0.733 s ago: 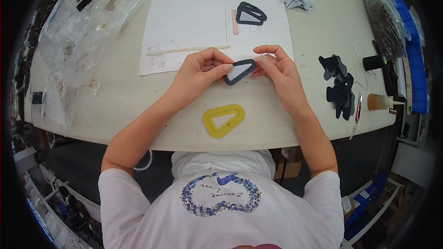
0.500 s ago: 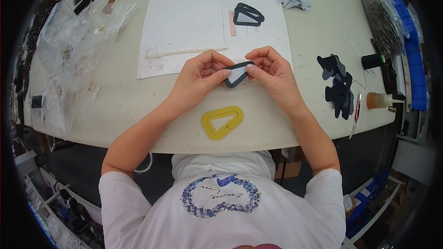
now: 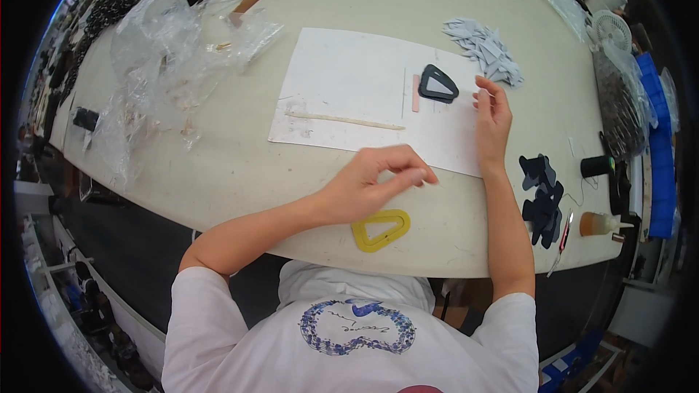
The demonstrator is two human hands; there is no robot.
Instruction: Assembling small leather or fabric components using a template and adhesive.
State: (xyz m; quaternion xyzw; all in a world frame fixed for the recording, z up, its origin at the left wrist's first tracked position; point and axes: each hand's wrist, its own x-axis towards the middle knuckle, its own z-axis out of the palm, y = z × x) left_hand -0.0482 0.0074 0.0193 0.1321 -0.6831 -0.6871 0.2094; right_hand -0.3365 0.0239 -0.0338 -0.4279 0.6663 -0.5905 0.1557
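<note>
Dark frames: We saw a small stack of dark, rounded-triangular frames [image 3: 439, 97] on the right part of a flat white sheet [image 3: 342, 73], its opening showing a pale centre.
Right hand: We found the right hand [image 3: 494, 120] near that stack, at the sheet's right edge, its fingers loosely bent and parted from the thumb.
Left hand: We saw the left hand [image 3: 378, 182] in front of the sheet, thumb and fingertips drawn narrowly together; we could not tell whether they pinched something tiny.
Yellow frame: We noted a flat, yellow, rounded-triangular frame [image 3: 390, 239] just beside the left hand, near the front edge of the pale worktop [image 3: 240, 167].
Strips: We saw a short pink strip [image 3: 416, 93] just left of the stack and a long cream strip [image 3: 346, 121] along the sheet's lower part.
Pale pile: We saw grey-white, pointed flat pieces [image 3: 486, 51] heaped beyond the sheet's far right corner.
Right side: We counted dark, curved flat pieces [image 3: 542, 207], a black thread spool [image 3: 597, 167], a slender red-and-silver tool [image 3: 562, 240] and an amber-filled bottle [image 3: 595, 224].
Left side: We saw crumpled clear plastic [image 3: 160, 36].
</note>
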